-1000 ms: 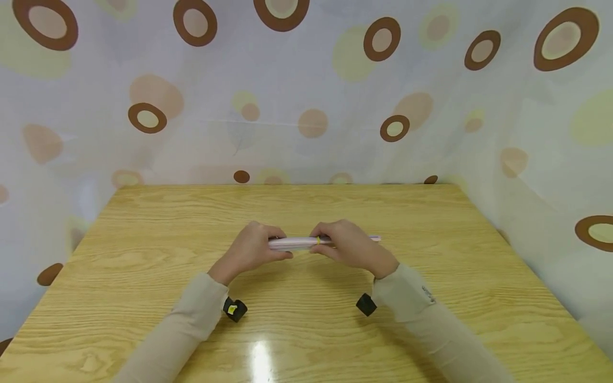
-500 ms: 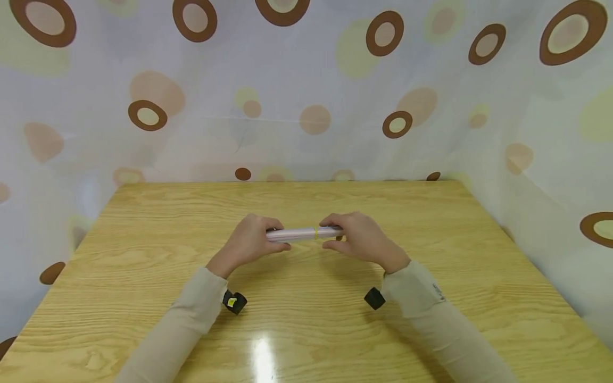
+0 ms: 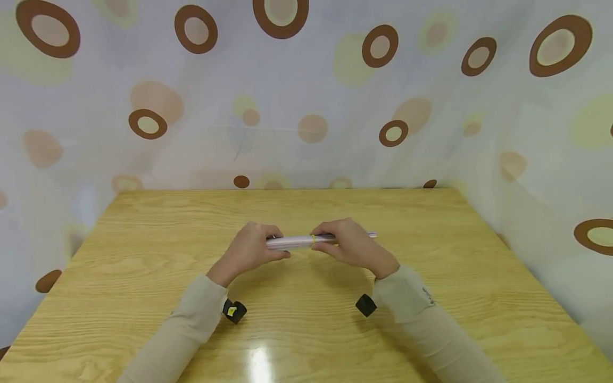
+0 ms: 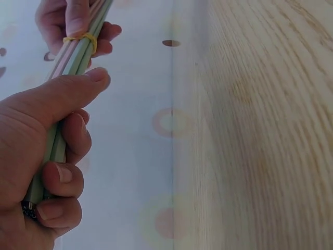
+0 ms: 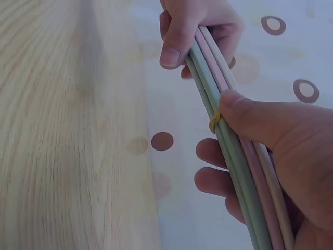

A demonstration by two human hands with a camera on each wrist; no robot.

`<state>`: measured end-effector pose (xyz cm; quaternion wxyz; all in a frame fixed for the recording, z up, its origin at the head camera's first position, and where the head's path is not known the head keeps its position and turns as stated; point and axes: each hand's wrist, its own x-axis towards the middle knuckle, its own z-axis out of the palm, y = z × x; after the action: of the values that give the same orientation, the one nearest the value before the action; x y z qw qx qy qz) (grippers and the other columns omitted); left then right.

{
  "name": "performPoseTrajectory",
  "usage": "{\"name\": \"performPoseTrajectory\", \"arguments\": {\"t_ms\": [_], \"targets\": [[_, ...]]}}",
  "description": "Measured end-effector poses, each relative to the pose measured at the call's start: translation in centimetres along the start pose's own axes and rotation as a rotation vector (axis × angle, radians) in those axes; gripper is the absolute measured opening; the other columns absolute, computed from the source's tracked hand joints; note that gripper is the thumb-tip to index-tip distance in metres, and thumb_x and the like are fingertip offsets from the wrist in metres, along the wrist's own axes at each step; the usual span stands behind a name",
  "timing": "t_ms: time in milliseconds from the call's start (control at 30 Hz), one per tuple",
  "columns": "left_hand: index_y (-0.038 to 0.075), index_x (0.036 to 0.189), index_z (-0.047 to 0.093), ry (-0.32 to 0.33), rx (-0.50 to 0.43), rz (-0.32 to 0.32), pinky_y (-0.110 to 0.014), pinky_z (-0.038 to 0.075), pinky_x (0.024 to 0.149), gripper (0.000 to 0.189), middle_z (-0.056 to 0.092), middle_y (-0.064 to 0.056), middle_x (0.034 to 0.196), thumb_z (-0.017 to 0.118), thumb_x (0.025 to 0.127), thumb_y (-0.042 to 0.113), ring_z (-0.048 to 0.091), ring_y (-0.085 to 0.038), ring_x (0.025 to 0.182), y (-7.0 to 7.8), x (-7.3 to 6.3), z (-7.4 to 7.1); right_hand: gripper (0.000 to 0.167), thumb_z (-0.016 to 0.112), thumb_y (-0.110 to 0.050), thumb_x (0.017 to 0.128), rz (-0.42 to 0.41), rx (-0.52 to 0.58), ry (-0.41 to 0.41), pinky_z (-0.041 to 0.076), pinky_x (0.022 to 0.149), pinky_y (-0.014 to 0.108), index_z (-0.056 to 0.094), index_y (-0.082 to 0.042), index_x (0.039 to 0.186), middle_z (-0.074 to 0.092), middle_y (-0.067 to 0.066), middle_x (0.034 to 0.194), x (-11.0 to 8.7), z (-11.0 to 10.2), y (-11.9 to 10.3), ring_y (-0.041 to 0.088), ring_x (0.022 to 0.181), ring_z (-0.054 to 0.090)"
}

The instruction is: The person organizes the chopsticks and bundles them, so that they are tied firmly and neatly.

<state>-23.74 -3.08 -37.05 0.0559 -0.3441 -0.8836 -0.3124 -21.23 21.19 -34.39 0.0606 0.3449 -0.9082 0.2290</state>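
A bundle of slim pastel pencils [image 3: 293,242], green, pink and cream, is held level above the table. My left hand [image 3: 250,247] grips its left end, thumb along the near side and fingers curled around the far side. Dark pencil ends [image 4: 28,209] show by the palm in the left wrist view. My right hand [image 3: 353,246] holds the bundle further right, with the far tip poking out past it. A yellow rubber band [image 5: 215,121] circles the pencils, right at the right thumb and fingertips.
The wood-grain table [image 3: 306,340] spreads under both hands. A white curtain [image 3: 306,159] with brown and yellow circles hangs behind it and along both sides. Small black devices [image 3: 234,311] sit at both wrists under the beige sleeves [image 3: 431,324].
Half a second ago my right hand was further right, apart from the band; it has come back left along the bundle to the band. My left hand keeps its grip.
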Motion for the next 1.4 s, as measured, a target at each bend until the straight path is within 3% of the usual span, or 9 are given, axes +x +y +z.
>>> {"name": "performPoseTrajectory", "arguments": {"t_ms": [233,400,500,633,733,933,1167,1400], "targets": [[0.008,0.086,0.071,-0.001,0.047,0.069,-0.022,0.044,0.057,0.025,0.069,-0.002,0.075,0.084,0.074,0.027,0.055,-0.007,0.06,0.8,0.4,0.3,0.02,0.072,-0.021,0.087,-0.02,0.021,-0.042,0.038,0.052,0.019,0.071,-0.01,0.104,0.068,-0.004,0.08,0.7,0.5,-0.6,0.001,0.053,0.043],[0.009,0.087,0.072,-0.022,0.048,0.021,-0.024,0.046,0.058,0.026,0.07,-0.002,0.077,0.084,0.074,0.027,0.056,-0.008,0.061,0.6,0.2,0.3,0.036,0.075,-0.022,0.084,0.016,-0.003,-0.058,0.049,0.062,0.023,0.066,-0.005,0.115,0.071,0.003,0.093,0.2,0.5,-0.4,0.007,0.067,0.06],[0.01,0.087,0.072,-0.034,0.021,-0.012,-0.025,0.045,0.059,0.025,0.069,-0.001,0.077,0.084,0.074,0.029,0.055,-0.008,0.062,0.1,0.0,0.2,0.039,0.077,-0.019,0.082,0.036,-0.074,-0.041,0.052,0.068,0.026,0.064,-0.005,0.116,0.07,0.005,0.097,-0.4,0.4,0.1,0.012,0.076,0.066],[0.013,0.088,0.07,-0.054,-0.025,-0.057,-0.026,0.043,0.058,0.026,0.068,0.001,0.077,0.084,0.073,0.029,0.052,-0.008,0.061,-0.8,-0.4,-0.3,0.027,0.077,-0.015,0.082,0.018,-0.192,0.013,0.047,0.06,0.023,0.064,-0.008,0.105,0.07,0.004,0.091,-1.4,0.4,0.7,0.009,0.065,0.059],[0.013,0.09,0.069,-0.088,-0.032,-0.072,-0.026,0.043,0.059,0.029,0.067,0.002,0.076,0.085,0.072,0.029,0.052,-0.009,0.062,-1.4,-0.7,-0.6,0.021,0.075,-0.017,0.084,0.013,-0.215,0.026,0.042,0.056,0.022,0.064,-0.008,0.099,0.069,0.002,0.084,-2.0,0.4,1.1,0.005,0.058,0.052],[0.013,0.103,0.064,-0.182,-0.007,-0.045,-0.029,0.045,0.064,0.041,0.064,0.002,0.078,0.085,0.072,0.03,0.054,-0.01,0.067,-1.9,-0.9,-0.8,0.016,0.072,-0.023,0.087,0.086,-0.106,-0.037,0.039,0.056,0.022,0.066,-0.011,0.096,0.066,-0.004,0.079,-2.9,0.5,1.8,0.002,0.057,0.044],[0.011,0.096,0.067,-0.168,0.014,-0.007,-0.03,0.046,0.067,0.032,0.067,0.0,0.083,0.084,0.073,0.024,0.055,-0.01,0.07,-2.3,-1.3,-1.0,0.012,0.068,-0.02,0.09,0.126,0.073,-0.081,0.041,0.056,0.021,0.068,-0.01,0.098,0.067,-0.003,0.082,-3.2,0.8,3.1,0.001,0.057,0.045],[0.005,0.1,0.068,-0.216,0.001,-0.007,-0.033,0.049,0.074,0.029,0.07,-0.005,0.094,0.081,0.077,0.014,0.059,-0.013,0.079,-3.2,-1.9,-1.1,0.012,0.068,-0.016,0.09,0.124,0.104,-0.081,0.048,0.062,0.022,0.067,-0.008,0.099,0.068,0.0,0.087,-3.8,2.0,4.4,0.0,0.065,0.054]]}}
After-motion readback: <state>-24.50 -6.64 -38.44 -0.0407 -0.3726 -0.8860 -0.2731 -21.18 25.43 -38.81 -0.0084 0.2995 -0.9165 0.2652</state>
